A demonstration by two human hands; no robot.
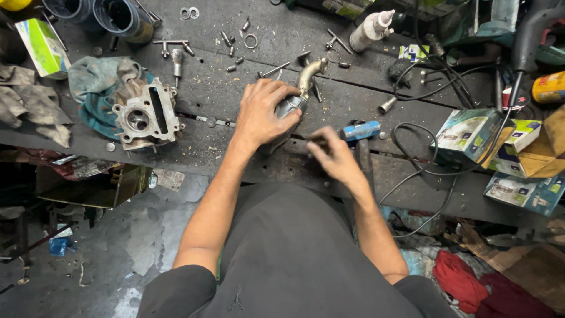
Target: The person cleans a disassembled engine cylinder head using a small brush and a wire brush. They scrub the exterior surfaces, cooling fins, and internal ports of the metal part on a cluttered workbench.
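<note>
metal part [292, 105]: sits on the dark workbench [235, 88] right under the left hand [260, 113], fingers curled down around it
right hand [331, 154]: blurry, fingertips seem pinched on something tiny
tip: I'd keep that left grip firm
hidden: part's body under the fingers; only its curved pipe [312, 72] pokes out beyond them

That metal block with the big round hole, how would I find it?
Look at the dark workbench, left of the left hand. On a teal rag lies the grey engine cylinder block. Unlike the small bolts nearby, it is chunky, with a big round hole.
</note>
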